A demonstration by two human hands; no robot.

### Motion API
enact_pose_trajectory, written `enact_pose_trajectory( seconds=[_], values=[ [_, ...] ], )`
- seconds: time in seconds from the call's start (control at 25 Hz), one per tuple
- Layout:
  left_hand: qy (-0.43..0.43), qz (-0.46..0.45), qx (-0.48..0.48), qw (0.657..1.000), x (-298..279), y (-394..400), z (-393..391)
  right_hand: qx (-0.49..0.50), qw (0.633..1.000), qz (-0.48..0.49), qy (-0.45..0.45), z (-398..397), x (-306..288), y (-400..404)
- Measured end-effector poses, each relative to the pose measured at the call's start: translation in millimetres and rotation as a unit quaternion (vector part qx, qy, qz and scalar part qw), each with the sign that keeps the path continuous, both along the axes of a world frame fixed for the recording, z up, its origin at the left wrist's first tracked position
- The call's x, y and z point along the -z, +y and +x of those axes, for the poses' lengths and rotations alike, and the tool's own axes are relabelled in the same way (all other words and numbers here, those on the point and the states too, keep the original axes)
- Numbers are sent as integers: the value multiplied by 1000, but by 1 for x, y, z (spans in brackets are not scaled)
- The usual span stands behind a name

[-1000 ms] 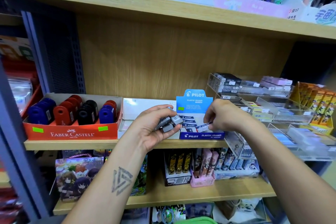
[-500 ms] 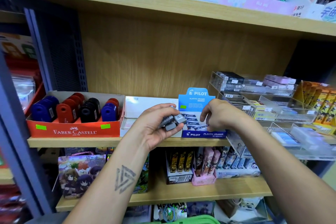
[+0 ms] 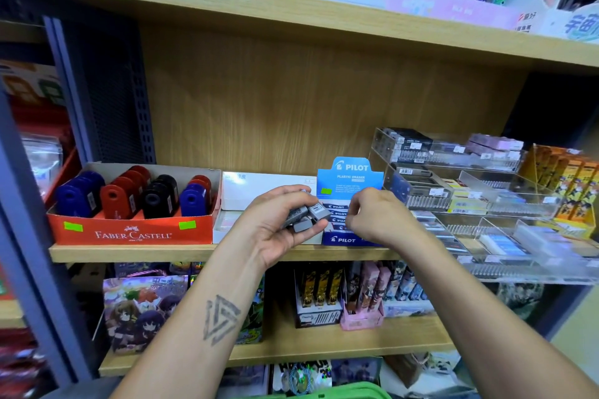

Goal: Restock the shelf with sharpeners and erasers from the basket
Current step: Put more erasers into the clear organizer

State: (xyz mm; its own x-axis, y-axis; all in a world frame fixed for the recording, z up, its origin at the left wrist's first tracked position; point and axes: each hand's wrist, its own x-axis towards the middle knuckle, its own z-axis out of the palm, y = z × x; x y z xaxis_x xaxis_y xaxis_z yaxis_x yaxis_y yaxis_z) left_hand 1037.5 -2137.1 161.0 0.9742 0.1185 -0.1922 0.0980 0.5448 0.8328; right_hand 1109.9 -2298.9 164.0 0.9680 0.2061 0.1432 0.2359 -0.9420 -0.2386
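Grey erasers [image 3: 304,217] still bunched in curled left hand [image 3: 278,227] before blue Pilot box [image 3: 348,204], right hand [image 3: 376,217] now drawn back empty, fingers loosely curled, its eraser left in box.

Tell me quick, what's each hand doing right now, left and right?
Left hand: curled round a few grey erasers.
Right hand: fingers curled over the Pilot box; whether it holds anything cannot be told.
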Motion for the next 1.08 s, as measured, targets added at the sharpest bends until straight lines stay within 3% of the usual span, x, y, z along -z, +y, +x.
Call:
enact_pose_trajectory(
  seconds=[0.2, 0.32, 0.4, 0.48, 0.52, 0.6, 0.68, 0.84, 1.08],
  values=[
    [18, -50, 17, 998, -3, 3, -2, -16, 999, -27, -5, -3, 6, 9],
    [12, -73, 16, 997, -4, 4, -4, 2, 997, -43, -61, -8, 0, 8],
    [-3, -66, 10, 998, -4, 5, -4, -25, 992, 91, -79, -15, -10, 12],
    [-20, -47, -1, 999, -3, 6, -2, -92, 941, 323, 46, -23, -22, 16],
    [-28, -37, -12, 999, -2, 7, -1, -131, 906, 385, 115, -28, -26, 18],
    [-42, -17, -31, 998, 0, 9, 1, -173, 896, 379, 154, -30, -25, 16],
    [-48, 9, -35, 998, 2, 10, 3, -159, 913, 352, 130, -30, -24, 16],
    [-15, 12, -17, 1000, 0, 9, 2, -143, 907, 382, 101, -30, -24, 17],
    [30, -68, 53, 996, -3, 12, 2, -103, 851, 512, 61, -24, -25, 15]
  ],
)
